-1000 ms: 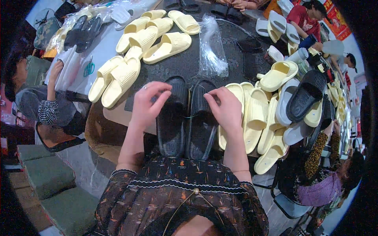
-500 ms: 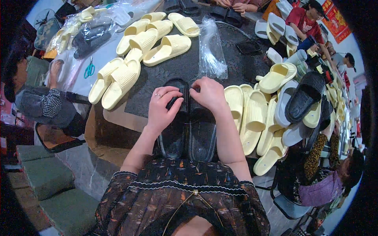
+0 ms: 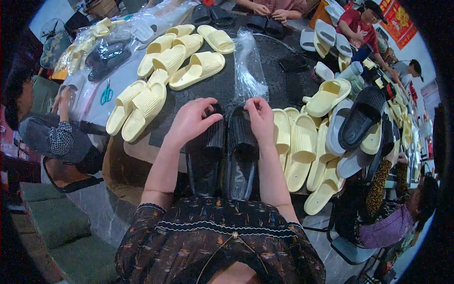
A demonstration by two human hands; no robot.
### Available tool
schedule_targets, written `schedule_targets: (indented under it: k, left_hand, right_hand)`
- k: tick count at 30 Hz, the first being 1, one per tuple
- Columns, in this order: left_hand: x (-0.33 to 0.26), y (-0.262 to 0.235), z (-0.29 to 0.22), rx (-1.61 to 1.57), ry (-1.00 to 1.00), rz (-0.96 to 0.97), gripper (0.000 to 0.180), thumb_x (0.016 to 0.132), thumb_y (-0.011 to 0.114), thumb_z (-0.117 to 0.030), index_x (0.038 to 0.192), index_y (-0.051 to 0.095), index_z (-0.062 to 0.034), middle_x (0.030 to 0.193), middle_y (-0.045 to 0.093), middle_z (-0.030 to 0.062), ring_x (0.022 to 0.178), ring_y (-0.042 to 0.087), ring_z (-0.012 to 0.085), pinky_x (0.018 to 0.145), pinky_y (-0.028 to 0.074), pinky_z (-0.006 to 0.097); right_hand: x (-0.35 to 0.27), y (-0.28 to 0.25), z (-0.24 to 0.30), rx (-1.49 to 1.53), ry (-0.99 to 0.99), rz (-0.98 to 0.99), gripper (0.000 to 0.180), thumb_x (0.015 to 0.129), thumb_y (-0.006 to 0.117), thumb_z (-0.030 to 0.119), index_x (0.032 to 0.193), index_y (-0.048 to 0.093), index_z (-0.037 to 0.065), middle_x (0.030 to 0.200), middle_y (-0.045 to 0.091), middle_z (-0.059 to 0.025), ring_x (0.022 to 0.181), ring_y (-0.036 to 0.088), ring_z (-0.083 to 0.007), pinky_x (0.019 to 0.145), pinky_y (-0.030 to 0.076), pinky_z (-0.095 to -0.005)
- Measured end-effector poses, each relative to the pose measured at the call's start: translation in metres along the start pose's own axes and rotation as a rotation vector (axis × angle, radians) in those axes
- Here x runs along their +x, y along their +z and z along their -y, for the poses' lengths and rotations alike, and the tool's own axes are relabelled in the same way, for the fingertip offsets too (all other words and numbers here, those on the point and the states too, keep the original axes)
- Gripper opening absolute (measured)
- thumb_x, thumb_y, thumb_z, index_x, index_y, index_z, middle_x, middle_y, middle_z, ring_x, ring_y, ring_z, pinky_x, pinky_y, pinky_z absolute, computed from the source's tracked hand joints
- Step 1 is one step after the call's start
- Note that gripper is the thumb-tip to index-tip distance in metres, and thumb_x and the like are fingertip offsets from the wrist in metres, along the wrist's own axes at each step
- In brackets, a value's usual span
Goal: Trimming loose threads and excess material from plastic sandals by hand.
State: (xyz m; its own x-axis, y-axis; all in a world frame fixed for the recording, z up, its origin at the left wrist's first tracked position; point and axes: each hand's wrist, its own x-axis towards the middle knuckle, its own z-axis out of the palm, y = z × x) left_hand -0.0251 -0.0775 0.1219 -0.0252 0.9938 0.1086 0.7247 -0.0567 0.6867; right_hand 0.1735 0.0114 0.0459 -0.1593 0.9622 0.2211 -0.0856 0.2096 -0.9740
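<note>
Both hands have drifted slightly apart: left hand [image 3: 191, 120] curls over the left black slipper [image 3: 204, 156], right hand [image 3: 261, 118] pinches the right black slipper [image 3: 241, 158], side by side at the table [image 3: 222, 87] edge.

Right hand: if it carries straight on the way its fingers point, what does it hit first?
The right hand grips the far end of a black slide sandal, fingers pointing away across the table. Straight ahead, it likely meets the clear plastic bag first; depth is uncertain.
</note>
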Motion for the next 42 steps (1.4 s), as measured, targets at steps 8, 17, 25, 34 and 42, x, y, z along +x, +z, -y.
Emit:
schedule_targets:
  k: [8,17,25,34,42]
  left_hand:
    - [0.037,0.037,0.000,0.043,0.149,0.015,0.015,0.084,0.065,-0.020,0.089,0.072,-0.0067,0.089,0.068,0.0111,0.090,0.064,0.0318,0.082,0.051,0.042]
    - [0.029,0.055,0.003,-0.091,0.433,-0.306,0.009,0.085,0.066,-0.008,0.094,0.064,-0.0042,0.089,0.067,0.0095,0.087,0.061,0.0308,0.078,0.049,0.040]
    - [0.029,0.054,0.014,-0.135,0.296,-0.193,0.011,0.084,0.068,-0.011,0.092,0.065,-0.0045,0.090,0.067,0.0088,0.088,0.061,0.0288,0.081,0.048,0.038]
    - [0.027,0.054,0.014,-0.153,0.380,-0.245,0.011,0.085,0.068,-0.012,0.093,0.067,-0.0057,0.089,0.067,0.0087,0.088,0.061,0.0276,0.081,0.049,0.037]
    - [0.027,0.056,0.016,-0.201,0.226,-0.189,0.013,0.081,0.069,-0.012,0.092,0.066,-0.0059,0.089,0.066,0.0080,0.088,0.060,0.0274,0.082,0.049,0.037]
  right_hand:
    - [-0.002,-0.007,-0.003,0.066,0.008,-0.007,0.011,0.094,0.064,0.012,0.098,0.059,0.003,0.079,0.059,0.0011,0.071,0.052,-0.0044,0.064,0.043,-0.0203]
    - [-0.007,-0.001,0.014,-0.201,-0.156,0.096,0.017,0.088,0.072,0.018,0.092,0.070,0.001,0.075,0.063,-0.0036,0.063,0.053,-0.0085,0.059,0.044,-0.0248]
    - [-0.009,-0.004,0.005,-0.132,0.000,-0.056,0.014,0.089,0.070,0.016,0.090,0.067,0.003,0.073,0.063,-0.0006,0.063,0.051,-0.0045,0.058,0.042,-0.0228]
    - [-0.010,0.000,0.009,-0.147,-0.062,0.037,0.014,0.086,0.073,0.015,0.087,0.069,0.002,0.075,0.061,0.0045,0.065,0.047,-0.0032,0.058,0.038,-0.0202]
    - [-0.010,-0.002,0.011,-0.135,-0.014,-0.024,0.013,0.086,0.073,0.015,0.088,0.070,0.003,0.077,0.064,0.0018,0.065,0.048,-0.0041,0.058,0.039,-0.0211]
